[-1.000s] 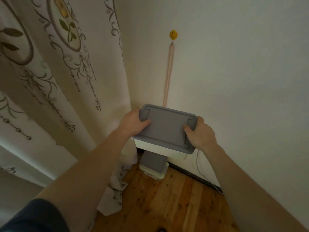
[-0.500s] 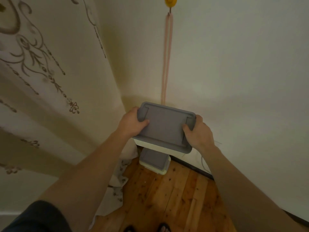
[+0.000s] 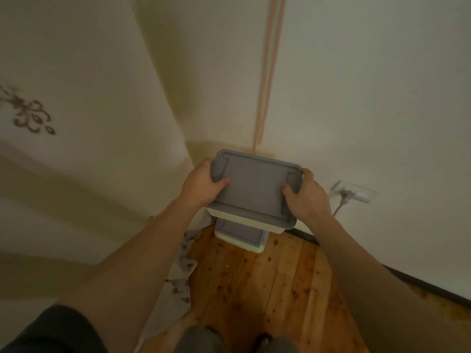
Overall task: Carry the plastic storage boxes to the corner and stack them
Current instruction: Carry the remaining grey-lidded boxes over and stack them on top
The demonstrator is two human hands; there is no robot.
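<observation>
- Nearest the camera, a dark sleeve (image 3: 51, 329) is covering the left upper arm, and both bare forearms are reaching forward over the wooden floor (image 3: 254, 289).
- The left hand (image 3: 201, 184) is gripping the left end of the held storage box (image 3: 254, 189), its thumb lying on the grey lid and its fingers curling around the edge.
- The right hand (image 3: 305, 197) is clasping the right end in the same way, thumb on top and fingers wrapped over the rim.
- The held box is hanging in the air, grey lid up and pale body beneath, directly above the second storage box (image 3: 242, 235).
- That second box is sitting on the floor in the corner, partly hidden by the held one.
- A patterned curtain (image 3: 76, 123) is hanging to the left, its hem bunching on the floor.
- On the wall beyond, a pink cord (image 3: 267, 72) is hanging down, and a wall socket (image 3: 356, 193) with a plugged cable is showing to the right.
</observation>
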